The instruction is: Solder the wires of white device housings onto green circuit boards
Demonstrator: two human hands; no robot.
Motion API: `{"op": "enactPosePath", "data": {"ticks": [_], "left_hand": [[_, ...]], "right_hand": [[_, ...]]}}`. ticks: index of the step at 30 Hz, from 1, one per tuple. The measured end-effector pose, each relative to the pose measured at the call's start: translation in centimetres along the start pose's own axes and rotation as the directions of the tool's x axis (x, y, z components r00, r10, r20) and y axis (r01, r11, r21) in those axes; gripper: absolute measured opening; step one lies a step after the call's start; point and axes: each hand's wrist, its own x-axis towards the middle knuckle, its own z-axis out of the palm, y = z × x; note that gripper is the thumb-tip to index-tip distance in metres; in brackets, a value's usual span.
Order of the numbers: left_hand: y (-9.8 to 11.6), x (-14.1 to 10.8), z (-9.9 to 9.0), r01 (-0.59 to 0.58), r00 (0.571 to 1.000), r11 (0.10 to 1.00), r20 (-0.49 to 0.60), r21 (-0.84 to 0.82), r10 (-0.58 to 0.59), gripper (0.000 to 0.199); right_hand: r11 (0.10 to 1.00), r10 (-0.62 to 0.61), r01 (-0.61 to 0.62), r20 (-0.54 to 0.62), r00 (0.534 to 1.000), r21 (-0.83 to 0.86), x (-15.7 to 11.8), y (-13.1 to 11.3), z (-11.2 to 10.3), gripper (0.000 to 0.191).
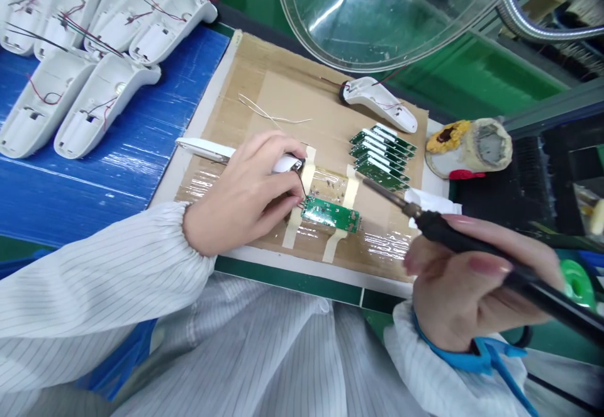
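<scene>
My left hand [250, 197] lies over a white plastic housing [202, 148], its upper fingers resting on that part. Thumb and index finger pinch a thin dark wire [302, 185] at the left end of a green circuit board [330, 214]. The board lies flat on the cardboard, across strips of masking tape [293, 228]. My right hand [476, 278] is closed around the black handle of a soldering iron [387, 194]. The iron's tip points up and left, apart from the board in the picture. A blue wrist strap [457, 359] circles my right wrist.
Several white housings with wires [97, 105] lie on a blue surface [189, 83] at left. Thin solder wire [268, 115] lies on the cardboard [283, 83]. Stacked green boards [382, 156], another housing [380, 104] and an iron stand [467, 146] are at right. A clear round cover [401, 21] hangs above.
</scene>
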Motion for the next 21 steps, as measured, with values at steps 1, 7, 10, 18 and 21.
{"op": "enactPosePath", "data": {"ticks": [1,7,10,18,21], "left_hand": [[-0.1,0.0,-0.2,0.005,1.0,1.0,0.006,-0.005,-0.005,0.016],[-0.6,-2.2,-5.2,0.02,0.972,0.971,0.223,0.238,-0.074,0.027],[1.0,-4.3,-7.4,0.052,0.924,0.949,0.346,0.311,-0.164,0.039],[6.7,-4.7,-2.5,-0.022,0.943,0.976,0.329,0.215,-0.051,0.029],[7.6,-2.8,-1.9,-0.158,0.929,0.88,0.369,0.448,-0.021,0.019]], "right_hand": [[1.0,0.011,-0.011,0.013,1.0,-0.025,-0.3,-0.2,0.2,0.021],[0.992,0.091,-0.051,0.388,0.917,-0.111,-2.8,0.4,1.9,0.05],[0.997,0.056,-0.032,0.402,0.914,-0.065,-3.3,0.7,1.9,0.057],[1.0,0.014,-0.015,0.466,0.885,-0.002,-4.5,0.2,2.5,0.092],[1.0,-0.003,0.007,0.456,0.89,-0.006,-4.9,0.4,2.8,0.094]]}}
